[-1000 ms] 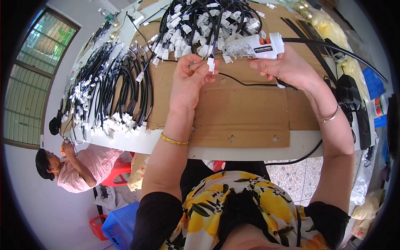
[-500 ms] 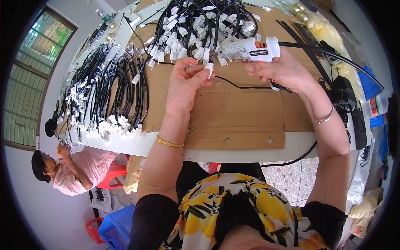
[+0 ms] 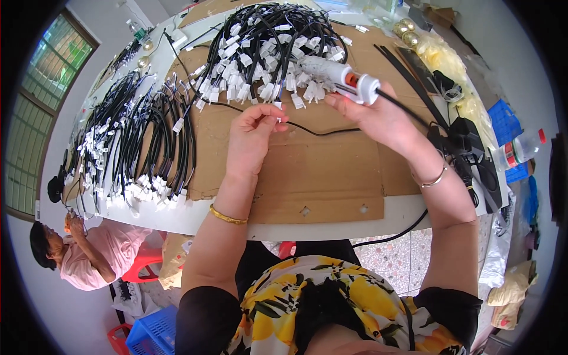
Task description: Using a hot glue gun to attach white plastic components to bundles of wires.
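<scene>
My left hand pinches a small white connector between thumb and fingertips, just in front of a heap of black cables. Fingers partly cover that connector. A white hot glue gun is gripped in my right hand. Its smeared, translucent front part points far left, over the near edge of the heap. Many white connectors sit on the cable ends there, close to both hands.
Brown cardboard covers the white table. More bundled black cables lie at left. Black adapters and a clear bottle are at right. A person in pink sits at the far left, holding something orange.
The glue gun has tilted, its rear end now nearer me and its nozzle away from the left hand's connector. That connector sits lower in my fingers. The whole view has shifted slightly.
</scene>
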Demonstrator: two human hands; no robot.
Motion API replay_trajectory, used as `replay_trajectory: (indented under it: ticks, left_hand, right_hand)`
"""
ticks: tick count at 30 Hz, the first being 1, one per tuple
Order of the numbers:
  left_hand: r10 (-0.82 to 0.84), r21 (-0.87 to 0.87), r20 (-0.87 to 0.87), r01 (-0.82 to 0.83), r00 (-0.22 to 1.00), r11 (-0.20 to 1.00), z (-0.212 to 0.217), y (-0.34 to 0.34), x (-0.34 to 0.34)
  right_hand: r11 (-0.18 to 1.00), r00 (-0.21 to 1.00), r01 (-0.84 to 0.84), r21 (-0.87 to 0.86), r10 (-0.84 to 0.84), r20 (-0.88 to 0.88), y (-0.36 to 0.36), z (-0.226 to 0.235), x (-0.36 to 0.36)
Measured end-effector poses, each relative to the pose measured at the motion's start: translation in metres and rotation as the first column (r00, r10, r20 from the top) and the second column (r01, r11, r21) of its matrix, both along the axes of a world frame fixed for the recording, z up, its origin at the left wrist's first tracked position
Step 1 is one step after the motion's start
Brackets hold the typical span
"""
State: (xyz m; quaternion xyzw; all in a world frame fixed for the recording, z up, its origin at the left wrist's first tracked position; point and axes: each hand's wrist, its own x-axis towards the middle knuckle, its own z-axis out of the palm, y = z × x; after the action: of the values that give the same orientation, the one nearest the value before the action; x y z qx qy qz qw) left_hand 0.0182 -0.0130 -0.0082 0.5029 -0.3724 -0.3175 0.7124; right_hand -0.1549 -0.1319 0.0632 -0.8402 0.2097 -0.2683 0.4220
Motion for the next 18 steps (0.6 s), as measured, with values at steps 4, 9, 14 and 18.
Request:
replay_trajectory:
  ticks: [4, 9, 14, 18]
  left_hand:
    - [-0.030, 0.027, 0.012, 0.030, 0.999, 0.999, -0.003, -0.002, 0.000]
    - [0.001, 0.044, -0.016, -0.001, 1.000, 0.999, -0.004, 0.005, 0.007]
    - [0.071, -0.035, 0.092, -0.068, 0.993, 0.997, 0.005, 0.004, -0.011]
    - [0.036, -0.008, -0.011, -0.036, 0.999, 0.999, 0.003, 0.012, -0.017]
  right_hand:
    - [0.940, 0.992, 0.128, -0.315, -0.116, 0.058, -0.001, 0.003, 0.004]
    - [0.800, 0.982, 0.067, -0.597, 0.052, 0.181, -0.002, -0.005, 0.017]
    - [0.862, 0.976, -0.113, -0.494, 0.189, 0.107, 0.032, 0.003, 0.000]
    - [0.877, 0.955, -0.246, -0.412, 0.293, 0.054, 0.051, 0.010, -0.004]
